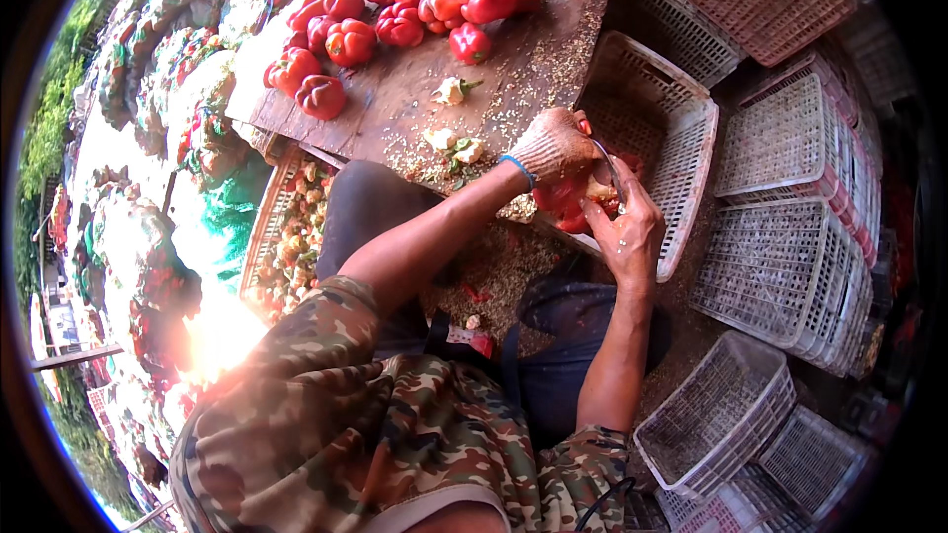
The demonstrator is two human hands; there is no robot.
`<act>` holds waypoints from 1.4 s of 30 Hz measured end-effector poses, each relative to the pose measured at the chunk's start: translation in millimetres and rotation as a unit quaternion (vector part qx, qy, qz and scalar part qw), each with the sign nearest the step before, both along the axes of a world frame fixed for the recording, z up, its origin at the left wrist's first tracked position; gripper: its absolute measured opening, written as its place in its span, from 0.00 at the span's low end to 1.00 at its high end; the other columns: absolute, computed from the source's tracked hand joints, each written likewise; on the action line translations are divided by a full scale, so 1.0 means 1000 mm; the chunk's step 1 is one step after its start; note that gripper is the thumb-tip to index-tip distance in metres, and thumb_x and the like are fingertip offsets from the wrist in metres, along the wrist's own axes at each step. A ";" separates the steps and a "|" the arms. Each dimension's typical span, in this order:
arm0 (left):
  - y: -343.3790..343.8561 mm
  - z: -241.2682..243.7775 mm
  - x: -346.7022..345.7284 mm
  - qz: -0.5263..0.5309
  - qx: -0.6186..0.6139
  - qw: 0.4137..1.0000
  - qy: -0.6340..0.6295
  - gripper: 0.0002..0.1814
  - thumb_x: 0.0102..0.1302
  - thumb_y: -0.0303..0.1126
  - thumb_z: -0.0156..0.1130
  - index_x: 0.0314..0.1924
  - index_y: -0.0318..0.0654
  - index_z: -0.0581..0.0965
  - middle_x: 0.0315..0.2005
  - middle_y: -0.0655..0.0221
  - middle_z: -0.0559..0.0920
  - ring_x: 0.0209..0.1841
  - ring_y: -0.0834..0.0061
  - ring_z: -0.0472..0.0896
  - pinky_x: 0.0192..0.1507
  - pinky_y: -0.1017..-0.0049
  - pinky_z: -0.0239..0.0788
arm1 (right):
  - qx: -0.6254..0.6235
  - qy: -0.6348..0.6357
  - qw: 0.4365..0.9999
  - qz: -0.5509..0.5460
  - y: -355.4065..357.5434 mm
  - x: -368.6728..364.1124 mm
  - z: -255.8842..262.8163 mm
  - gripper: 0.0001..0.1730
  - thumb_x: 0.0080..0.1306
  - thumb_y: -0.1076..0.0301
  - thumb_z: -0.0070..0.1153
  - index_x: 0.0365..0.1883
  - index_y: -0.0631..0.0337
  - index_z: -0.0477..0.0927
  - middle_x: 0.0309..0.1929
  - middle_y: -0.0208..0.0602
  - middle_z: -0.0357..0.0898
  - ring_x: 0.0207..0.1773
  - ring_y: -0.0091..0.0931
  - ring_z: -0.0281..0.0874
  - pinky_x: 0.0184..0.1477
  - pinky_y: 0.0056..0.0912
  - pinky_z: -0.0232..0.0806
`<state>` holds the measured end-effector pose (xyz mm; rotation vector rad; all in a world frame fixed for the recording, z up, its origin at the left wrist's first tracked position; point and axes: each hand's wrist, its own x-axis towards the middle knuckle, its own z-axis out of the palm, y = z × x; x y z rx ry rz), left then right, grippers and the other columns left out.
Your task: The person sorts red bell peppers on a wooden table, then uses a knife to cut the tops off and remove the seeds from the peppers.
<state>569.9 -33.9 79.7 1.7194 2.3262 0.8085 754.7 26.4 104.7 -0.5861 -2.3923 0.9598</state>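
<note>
My left hand (557, 144), in a soiled knit glove with a blue band at the wrist, is closed at a curved metal blade (609, 166). An orange-red bit shows at the blade's upper end; whether it is a handle is unclear. My bare right hand (633, 226) has its thumb and fingers around a red bell pepper (601, 196) with a pale inside, partly hidden by the fingers. The blade runs down against this pepper. Both hands are over the near end of a plastic crate (680, 163), with more red pepper flesh (559, 196) below the glove.
Whole red bell peppers (400, 24) lie heaped on the wooden table (374, 107), with loose seeds and cut pepper cores (453, 91) nearer me. Another crate (261, 237) holds many cores by my left leg. Stacked crates (770, 274) line the right side; full net sacks (141, 259) stand left.
</note>
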 end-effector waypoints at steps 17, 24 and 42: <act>0.016 -0.016 0.064 0.129 -0.005 0.900 -0.416 0.20 0.60 0.47 0.75 0.31 0.35 0.81 0.22 0.77 0.76 0.28 0.85 0.69 0.27 0.76 0.65 | -0.080 0.122 0.981 -0.129 0.032 0.011 -0.041 0.23 0.64 0.71 0.65 0.57 0.68 0.80 0.46 0.48 0.87 0.48 0.37 0.87 0.52 0.38 0.77; 0.018 -0.019 0.080 0.238 0.074 0.807 -0.535 0.21 0.59 0.39 0.76 0.28 0.37 0.71 0.24 0.73 0.80 0.28 0.80 0.77 0.30 0.76 0.70 | -0.136 0.300 0.905 -0.268 0.043 0.012 -0.036 0.24 0.68 0.75 0.66 0.62 0.66 0.78 0.43 0.47 0.87 0.42 0.33 0.87 0.46 0.34 0.79; 0.067 0.041 0.030 -0.129 -0.013 0.963 -0.237 0.17 0.47 0.37 0.71 0.37 0.36 0.84 0.33 0.52 0.85 0.37 0.53 0.85 0.41 0.62 0.78 | -0.330 0.157 0.931 -0.013 0.039 0.021 -0.001 0.16 0.68 0.74 0.66 0.52 0.69 0.78 0.41 0.35 0.85 0.34 0.21 0.82 0.38 0.24 0.74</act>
